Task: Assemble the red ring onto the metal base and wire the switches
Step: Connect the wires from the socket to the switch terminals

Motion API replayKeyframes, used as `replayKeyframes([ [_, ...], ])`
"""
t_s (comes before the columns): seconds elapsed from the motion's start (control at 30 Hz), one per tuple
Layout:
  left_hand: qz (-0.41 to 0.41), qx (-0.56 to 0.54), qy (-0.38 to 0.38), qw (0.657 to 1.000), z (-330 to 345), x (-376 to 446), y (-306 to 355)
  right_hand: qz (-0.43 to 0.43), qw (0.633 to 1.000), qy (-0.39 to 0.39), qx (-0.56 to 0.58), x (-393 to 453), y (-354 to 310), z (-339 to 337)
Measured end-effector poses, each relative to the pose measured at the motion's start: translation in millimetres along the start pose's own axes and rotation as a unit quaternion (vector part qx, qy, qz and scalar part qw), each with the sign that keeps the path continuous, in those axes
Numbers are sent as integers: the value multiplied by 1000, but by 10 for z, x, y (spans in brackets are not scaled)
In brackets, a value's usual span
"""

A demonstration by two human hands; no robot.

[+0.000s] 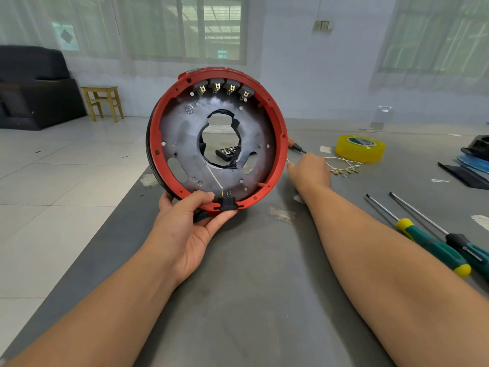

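Observation:
The red ring [277,123] sits around the round metal base [182,133], and the whole assembly stands upright on its edge above the grey table. My left hand [190,221] grips its bottom rim beside a black socket [227,202], where a white wire [214,177] is attached. Several black switches [223,87] with brass terminals line the top inside. My right hand [309,168] reaches to the right of the ring and pinches a thin white wire [288,160] near a bundle of loose white wires [344,165].
A yellow tape roll [360,148] lies behind the wires. Two green-handled screwdrivers [434,247] lie at the right, and another screwdriver [297,147] pokes out behind the ring. A black bit case [227,154] shows through the base's centre hole. Dark and blue items [473,165] sit far right.

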State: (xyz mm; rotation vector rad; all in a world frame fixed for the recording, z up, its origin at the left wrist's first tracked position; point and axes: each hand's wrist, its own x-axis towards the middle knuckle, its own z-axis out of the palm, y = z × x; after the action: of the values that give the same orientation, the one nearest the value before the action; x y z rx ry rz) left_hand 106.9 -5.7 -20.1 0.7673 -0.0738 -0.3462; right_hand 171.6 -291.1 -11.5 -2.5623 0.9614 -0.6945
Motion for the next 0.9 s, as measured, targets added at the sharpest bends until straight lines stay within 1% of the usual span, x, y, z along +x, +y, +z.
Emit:
replayKeyframes([
  [0.13,-1,-1,0,1000,-2,21,2,-1,999,1,-48,18,-60,27],
  [0.2,-1,-1,-1,1000,5,23,0,-15,998,3,-69,-2,-60,21],
  [0.47,4,2,-4,1000,21,-9,16,-125,980,-16,-155,-272,63,-117],
  [0.57,9,1,3,1000,24,-23,23,-159,976,-33,-148,-455,141,-181],
  [0.7,14,-4,15,1000,8,-40,31,-205,971,-62,-102,-748,255,-330],
  [0.8,23,-11,19,999,-3,-68,42,-283,951,-100,-75,-968,369,-540],
  [0.9,29,-19,25,999,-13,-92,43,-354,924,-116,-84,-1148,479,-748],
])
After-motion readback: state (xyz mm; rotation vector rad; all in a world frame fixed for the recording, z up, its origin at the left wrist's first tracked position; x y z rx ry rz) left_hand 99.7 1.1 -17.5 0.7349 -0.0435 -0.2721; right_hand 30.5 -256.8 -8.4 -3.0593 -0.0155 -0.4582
